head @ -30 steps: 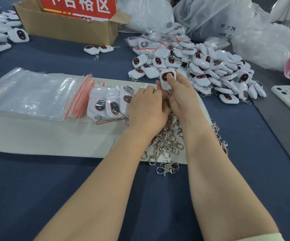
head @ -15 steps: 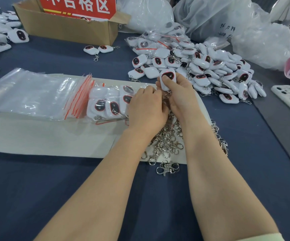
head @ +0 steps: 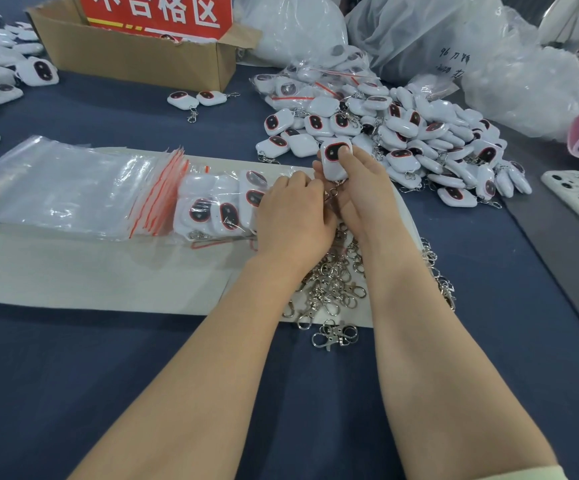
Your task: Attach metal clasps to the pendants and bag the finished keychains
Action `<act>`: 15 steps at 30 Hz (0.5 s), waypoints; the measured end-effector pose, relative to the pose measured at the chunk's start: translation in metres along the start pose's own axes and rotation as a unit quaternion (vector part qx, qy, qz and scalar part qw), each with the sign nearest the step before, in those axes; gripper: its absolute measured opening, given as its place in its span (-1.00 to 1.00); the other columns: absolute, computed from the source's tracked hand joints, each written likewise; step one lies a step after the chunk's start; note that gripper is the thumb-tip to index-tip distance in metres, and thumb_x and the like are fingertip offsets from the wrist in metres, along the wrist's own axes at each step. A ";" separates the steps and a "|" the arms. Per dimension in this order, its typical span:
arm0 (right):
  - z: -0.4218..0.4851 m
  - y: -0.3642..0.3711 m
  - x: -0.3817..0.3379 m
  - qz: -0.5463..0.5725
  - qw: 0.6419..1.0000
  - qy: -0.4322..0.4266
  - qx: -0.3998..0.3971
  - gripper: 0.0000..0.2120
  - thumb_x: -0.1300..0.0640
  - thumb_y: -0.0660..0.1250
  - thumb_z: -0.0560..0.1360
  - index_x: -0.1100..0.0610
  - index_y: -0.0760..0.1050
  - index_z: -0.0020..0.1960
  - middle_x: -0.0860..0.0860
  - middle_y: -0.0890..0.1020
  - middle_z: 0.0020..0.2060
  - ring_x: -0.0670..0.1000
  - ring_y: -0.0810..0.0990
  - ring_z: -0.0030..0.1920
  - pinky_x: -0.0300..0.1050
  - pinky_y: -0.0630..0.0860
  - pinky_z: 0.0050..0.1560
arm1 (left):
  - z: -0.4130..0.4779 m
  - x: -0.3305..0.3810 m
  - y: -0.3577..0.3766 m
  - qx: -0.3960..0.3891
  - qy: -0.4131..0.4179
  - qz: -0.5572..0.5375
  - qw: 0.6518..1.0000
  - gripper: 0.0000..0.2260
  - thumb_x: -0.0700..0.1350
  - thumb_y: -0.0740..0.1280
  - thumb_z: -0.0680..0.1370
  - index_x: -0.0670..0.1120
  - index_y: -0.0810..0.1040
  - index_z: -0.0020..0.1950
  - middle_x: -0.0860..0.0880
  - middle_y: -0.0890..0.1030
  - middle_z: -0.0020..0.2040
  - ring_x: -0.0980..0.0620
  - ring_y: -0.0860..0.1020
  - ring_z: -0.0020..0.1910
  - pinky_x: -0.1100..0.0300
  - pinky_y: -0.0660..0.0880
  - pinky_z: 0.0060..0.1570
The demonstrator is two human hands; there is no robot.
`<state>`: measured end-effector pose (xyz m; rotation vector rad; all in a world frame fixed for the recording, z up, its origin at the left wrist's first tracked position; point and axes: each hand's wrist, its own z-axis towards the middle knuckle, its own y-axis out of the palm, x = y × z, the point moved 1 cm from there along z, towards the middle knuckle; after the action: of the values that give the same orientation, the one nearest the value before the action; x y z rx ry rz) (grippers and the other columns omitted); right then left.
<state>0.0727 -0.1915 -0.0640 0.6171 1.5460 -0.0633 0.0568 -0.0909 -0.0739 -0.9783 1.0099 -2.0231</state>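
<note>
Right hand point(head: 361, 192) is gripping a pendant point(head: 335, 159) upright at mid-scene, one finger on its face. Left hand point(head: 291, 216) is pinching the clasp point(head: 333, 195) hanging under it. Loose clasps point(head: 336, 285) are lying nearer, bags point(head: 66, 188) at left, pendant heap point(head: 419, 140) far right.

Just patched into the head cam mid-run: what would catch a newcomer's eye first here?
Centre frame, the right hand grips a white pendant while the left hand pinches a metal clasp at its lower end. Behind and to the right sprawls a big heap of white pendants; loose clasps glint between the forearms, and a stack of red-striped zip bags lies to the left.
</note>
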 end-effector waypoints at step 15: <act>-0.003 0.004 -0.007 0.000 0.999 -0.021 -0.038 -0.75 0.44 0.09 0.58 0.31 0.45 0.17 0.12 0.61 -0.08 -0.04 0.62 -0.11 -0.18 0.56 -0.05 | 0.001 0.002 -0.005 -0.010 -0.016 -0.022 1.000 -0.63 -0.09 0.29 0.52 -0.07 0.38 0.32 -0.07 0.46 0.20 -0.08 0.37 0.20 0.12 0.29 0.07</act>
<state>0.0713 -0.1899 -0.0558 0.5534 1.5009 -0.0170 0.0550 -0.0905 -0.0686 -1.0479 1.0014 -2.0310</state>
